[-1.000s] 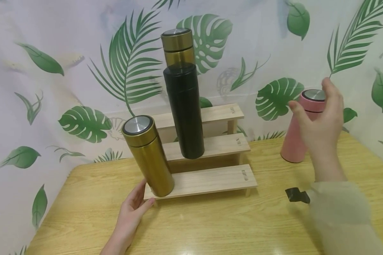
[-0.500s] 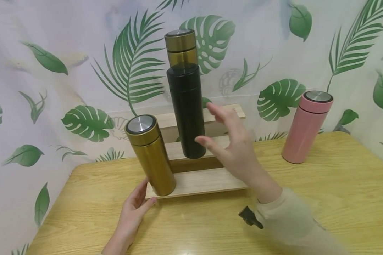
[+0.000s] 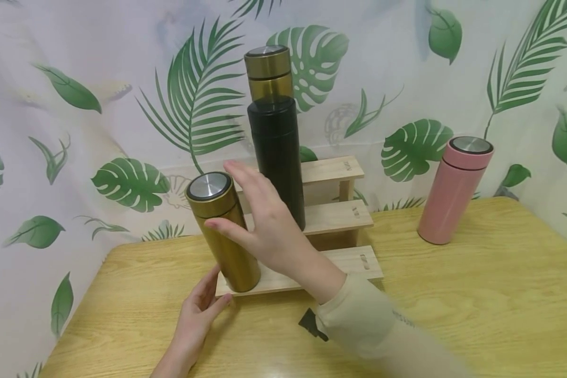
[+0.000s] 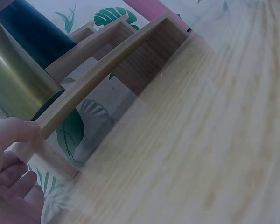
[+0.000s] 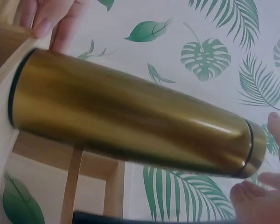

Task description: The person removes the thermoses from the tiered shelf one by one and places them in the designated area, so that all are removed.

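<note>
A gold thermos (image 3: 229, 252) with a silver-topped lid stands at the left end of the lowest step of a three-tier wooden shelf stand (image 3: 345, 262). Around its upper part, from the right, comes my right hand (image 3: 271, 226), fingers extended and thumb apart; in the right wrist view those fingers (image 5: 259, 200) lie by the lid, and contact is unclear. My left hand (image 3: 196, 315) holds the left end of the lowest step, thumb in front, fingers curled at the edge in the left wrist view (image 4: 18, 163). A black thermos (image 3: 276, 152) rises from the middle step, partly behind my right hand.
Behind the black thermos, another gold thermos (image 3: 268, 68) shows its upper part, apparently on the top step. A pink thermos (image 3: 453, 194) stands on the wooden table (image 3: 137, 299) at right. A leaf-patterned wall covering (image 3: 335, 115) closes off the back.
My right hand has left the pink thermos and swept left, past the black thermos, to the front gold thermos. The left hand keeps its hold on the stand.
</note>
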Motion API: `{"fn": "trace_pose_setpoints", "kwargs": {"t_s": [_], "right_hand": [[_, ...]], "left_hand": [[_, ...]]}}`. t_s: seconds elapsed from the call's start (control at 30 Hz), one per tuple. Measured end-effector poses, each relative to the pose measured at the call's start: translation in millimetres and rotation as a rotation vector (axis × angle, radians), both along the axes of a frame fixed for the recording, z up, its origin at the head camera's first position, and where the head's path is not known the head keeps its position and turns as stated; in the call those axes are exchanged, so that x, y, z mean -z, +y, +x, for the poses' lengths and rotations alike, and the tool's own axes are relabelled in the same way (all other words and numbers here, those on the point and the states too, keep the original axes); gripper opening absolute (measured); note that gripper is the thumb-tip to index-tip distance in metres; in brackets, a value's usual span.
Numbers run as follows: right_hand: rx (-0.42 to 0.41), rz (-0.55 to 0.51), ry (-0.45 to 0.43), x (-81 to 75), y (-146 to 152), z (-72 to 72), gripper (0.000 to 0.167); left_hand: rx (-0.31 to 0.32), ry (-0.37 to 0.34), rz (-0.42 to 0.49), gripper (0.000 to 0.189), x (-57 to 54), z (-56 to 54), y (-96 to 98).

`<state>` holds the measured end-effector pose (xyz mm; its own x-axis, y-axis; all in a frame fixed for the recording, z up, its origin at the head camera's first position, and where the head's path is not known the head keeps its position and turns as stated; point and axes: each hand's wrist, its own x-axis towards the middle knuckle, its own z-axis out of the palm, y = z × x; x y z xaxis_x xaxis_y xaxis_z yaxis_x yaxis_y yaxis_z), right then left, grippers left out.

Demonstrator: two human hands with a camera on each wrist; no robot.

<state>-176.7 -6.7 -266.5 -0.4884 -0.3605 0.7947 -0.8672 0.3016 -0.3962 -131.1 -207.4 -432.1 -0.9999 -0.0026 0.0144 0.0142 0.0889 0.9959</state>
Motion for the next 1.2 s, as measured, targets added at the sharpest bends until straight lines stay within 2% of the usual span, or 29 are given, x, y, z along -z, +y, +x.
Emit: {"fn": "trace_pose_setpoints", "kwargs": {"t_s": [0.2,0.3,0.53,0.7,0.87,0.97,1.2], "right_hand": [[0.018,0.016,-0.269,0.6,-15.4,2.0,0.092],[0.026,-0.003,-0.334,2.4,-20.7,1.0,0.091],[0.019,-0.077,-0.293,6.4,-24.1,-0.4,0.080],[-0.014,-0.133,-0.268,9.6,-19.7,2.4,0.082],[-0.013,-0.119,-0.292,10.9,-11.5,7.3,0.087],[-0.002,-0.097,-0.271,10.0,-5.0,8.8,0.082],[-0.087,-0.177,-0.298,10.7,10.1,14.1,0.075]], "left_hand": [[0.004,-0.012,-0.001,0.069,-2.1,0.4,0.5],[0.007,-0.017,-0.001,0.070,-2.3,0.7,0.5],[0.009,-0.018,-0.005,0.071,-2.2,1.3,0.3],[0.011,-0.015,-0.010,0.071,-2.0,1.1,0.2],[0.004,-0.005,0.004,0.070,-0.8,0.5,0.3],[-0.002,0.000,0.002,0.070,0.2,-0.1,0.4],[-0.019,0.026,0.020,0.069,2.8,-1.3,1.3]]}}
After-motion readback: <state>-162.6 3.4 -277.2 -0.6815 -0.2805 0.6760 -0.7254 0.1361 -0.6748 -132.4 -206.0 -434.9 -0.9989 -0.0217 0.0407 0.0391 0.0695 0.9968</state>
